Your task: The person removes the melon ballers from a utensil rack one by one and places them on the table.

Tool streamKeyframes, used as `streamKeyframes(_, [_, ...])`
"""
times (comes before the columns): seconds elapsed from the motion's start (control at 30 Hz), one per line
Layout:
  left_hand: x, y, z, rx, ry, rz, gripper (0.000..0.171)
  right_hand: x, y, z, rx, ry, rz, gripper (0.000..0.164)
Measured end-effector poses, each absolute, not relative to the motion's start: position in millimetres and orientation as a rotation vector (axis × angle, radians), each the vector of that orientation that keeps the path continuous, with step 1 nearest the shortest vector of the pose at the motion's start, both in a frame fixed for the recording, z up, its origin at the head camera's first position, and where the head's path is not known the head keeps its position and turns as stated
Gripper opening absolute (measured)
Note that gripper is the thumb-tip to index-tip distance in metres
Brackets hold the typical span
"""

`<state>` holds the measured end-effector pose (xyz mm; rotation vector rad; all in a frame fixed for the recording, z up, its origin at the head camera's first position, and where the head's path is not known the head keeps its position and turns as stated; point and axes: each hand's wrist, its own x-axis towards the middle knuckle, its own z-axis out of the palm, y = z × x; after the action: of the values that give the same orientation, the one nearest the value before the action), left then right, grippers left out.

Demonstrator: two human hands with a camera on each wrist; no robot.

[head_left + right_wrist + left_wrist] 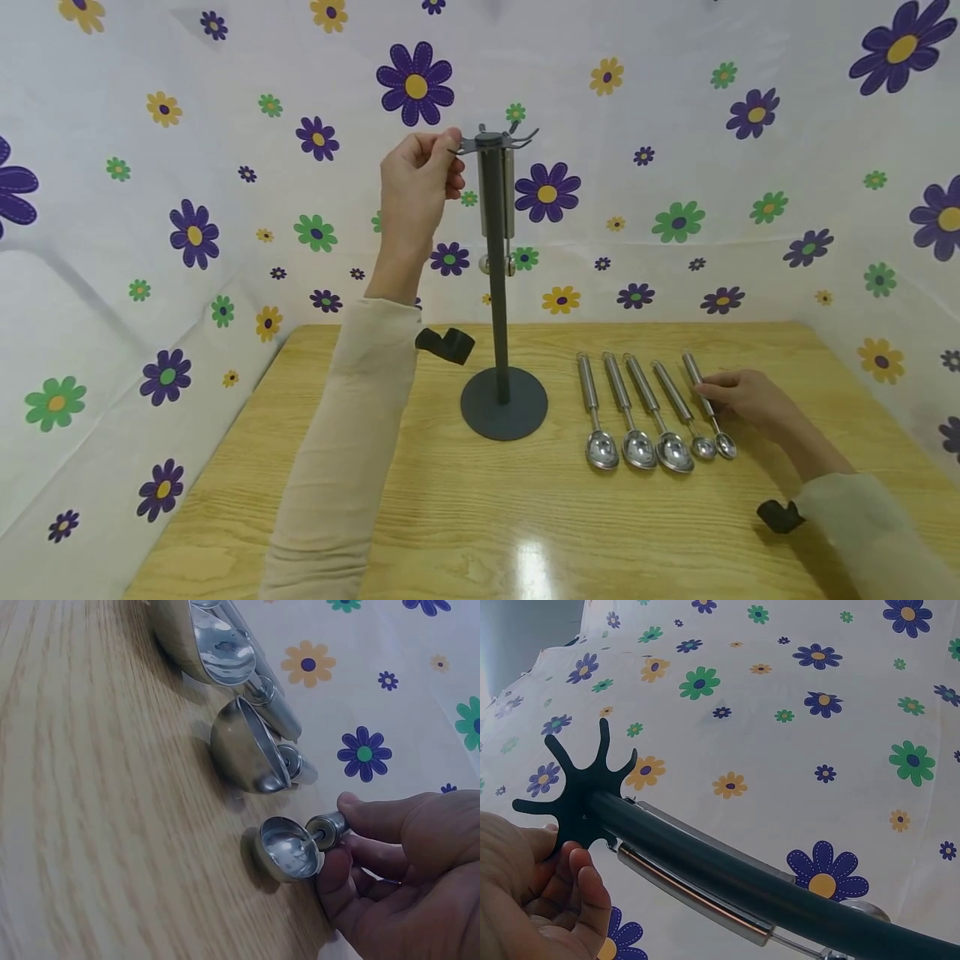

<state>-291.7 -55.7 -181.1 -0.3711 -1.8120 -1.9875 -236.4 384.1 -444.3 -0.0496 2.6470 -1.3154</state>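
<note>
A dark utensil stand (pixel 498 292) with a ring of hooks on top stands upright on the table. My left hand (pixel 420 171) pinches one of its hooks (pixel 562 817) between thumb and fingers. Two metal-handled utensils (pixel 697 892) hang from the stand's far side, partly hidden by the pole. At the right, my right hand (pixel 753 400) pinches the handle of the rightmost small measuring spoon (pixel 724 445); its round bowl (pixel 289 849) is close to the tabletop. Beside it lies another small spoon (pixel 703 447), then three larger ones, the nearest of them a large spoon (pixel 675 452).
The wooden table (pixel 420 517) is backed and flanked by a white flower-patterned cloth (pixel 637 275). The stand's round base (pixel 504 421) sits left of the row of spoons. A black camera mount (pixel 447 345) juts from the left wrist.
</note>
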Motion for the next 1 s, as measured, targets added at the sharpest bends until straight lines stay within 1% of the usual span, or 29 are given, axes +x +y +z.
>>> streamKeyframes(0.33, [-291,-58,-181,-0.37,-1.799,-1.981,0.015,-238,377,-441,-0.067,2.733,-1.214,0.045])
streamKeyframes(0.77, [-289,-58,-182,-0.374,-1.796,-1.986,0.015,-236,372,-442,-0.014,2.803,-1.13,0.04])
streamKeyframes(1.0, [-290,-57,-183,-0.377,-1.793,-1.987,0.015,-236,372,-444,0.012,2.838,-1.104,0.041])
